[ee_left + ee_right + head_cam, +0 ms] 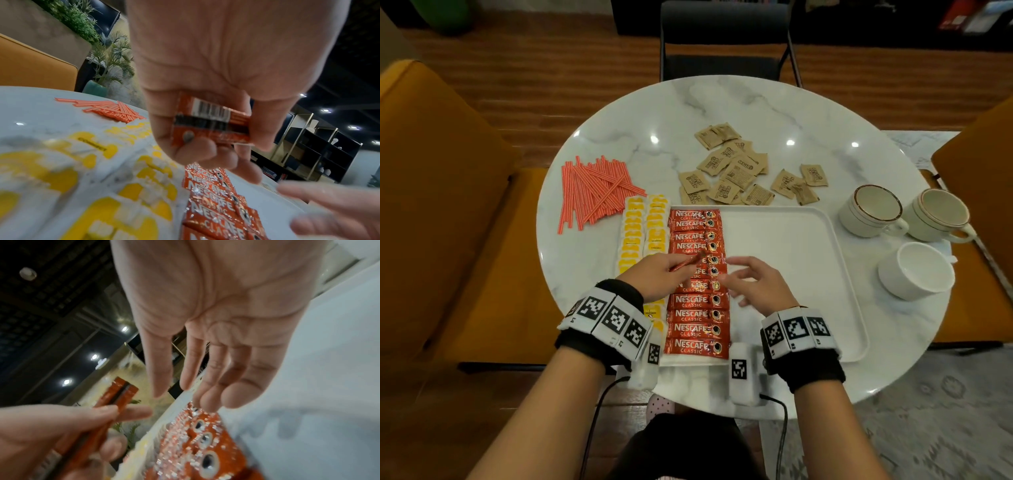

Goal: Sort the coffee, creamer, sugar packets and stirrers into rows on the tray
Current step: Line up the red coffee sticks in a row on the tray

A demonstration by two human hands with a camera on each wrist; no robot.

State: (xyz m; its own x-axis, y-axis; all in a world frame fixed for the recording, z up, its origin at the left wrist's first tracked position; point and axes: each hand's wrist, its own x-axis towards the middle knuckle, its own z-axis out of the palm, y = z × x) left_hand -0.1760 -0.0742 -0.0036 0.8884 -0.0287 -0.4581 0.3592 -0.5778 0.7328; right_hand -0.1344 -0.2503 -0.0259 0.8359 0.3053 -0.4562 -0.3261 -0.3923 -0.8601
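A white tray (791,246) lies on the round marble table. A column of red coffee packets (698,301) fills the tray's left side. My left hand (654,274) grips one red coffee packet (211,123) just above that column, its tip pointing right. My right hand (750,284) hovers open beside it over the column's right edge, fingers loosely spread, holding nothing. Yellow and white creamer packets (643,236) lie in two columns left of the tray. Red striped stirrers (592,192) are piled at the far left. Brown sugar packets (736,171) lie scattered behind the tray.
Two rimmed cups (873,210) (936,214) and one plain white cup (916,270) stand right of the tray. The tray's right half is bare. Orange chairs (431,192) flank the table and a dark chair (726,41) stands behind it.
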